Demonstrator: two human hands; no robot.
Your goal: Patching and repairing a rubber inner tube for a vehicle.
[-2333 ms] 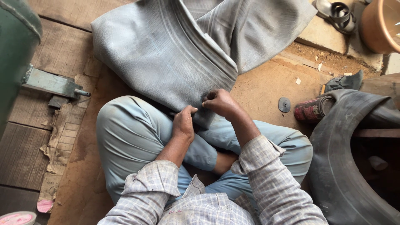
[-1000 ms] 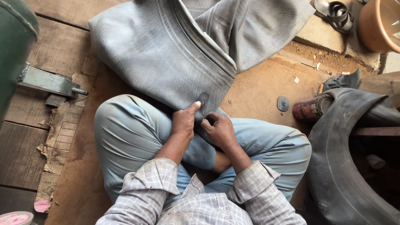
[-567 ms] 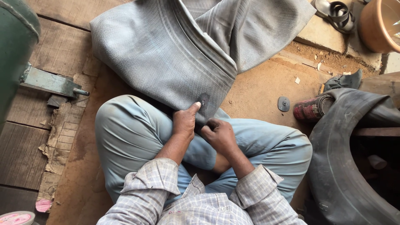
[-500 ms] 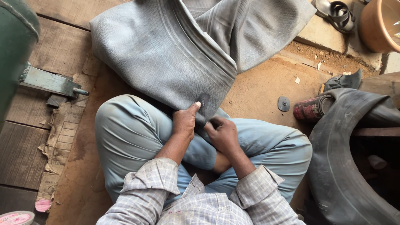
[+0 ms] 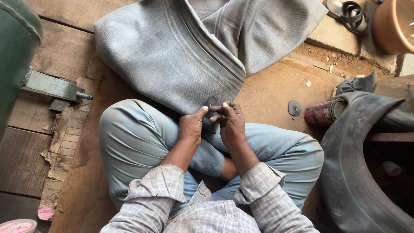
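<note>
Green tank [image 5: 15, 56]: far left of the grey tube, curved wall only, cut by the frame edge.
Metal bracket [image 5: 54, 86]: left of the grey tube, flat on the wooden planks [image 5: 26, 159], short peg pointing toward the tube.
Torn cardboard [image 5: 60, 151]: below the bracket, left of the tube, ragged strip along the planks.
Pink-topped tin [image 5: 17, 226]: far below and left of the tube, at the bottom corner.
Grey tube [image 5: 172, 56]: large deflated rubber inner tube, folded, spread over the floor and draped onto the lap of the seated person in light blue trousers [image 5: 133, 142].
Left hand [image 5: 191, 125]: at the near edge of the grey tube, fingers curled shut, thumb stretched out and pressed to the rubber.
Small dark patch [image 5: 211, 102]: on the tube's near edge, between the two hands' tips.
Right hand [image 5: 230, 122]: just right of the left hand, fingers bent and pinching the tube edge at the patch.
Round dark disc [image 5: 294, 108]: right of the tube, flat on the sandy floor.
Red can [image 5: 324, 113]: right of the disc, lying on its side.
Black tyre [image 5: 358, 168]: far right of the tube, large, partly out of frame.
Clay pot [image 5: 392, 23]: upper right of the tube.
</note>
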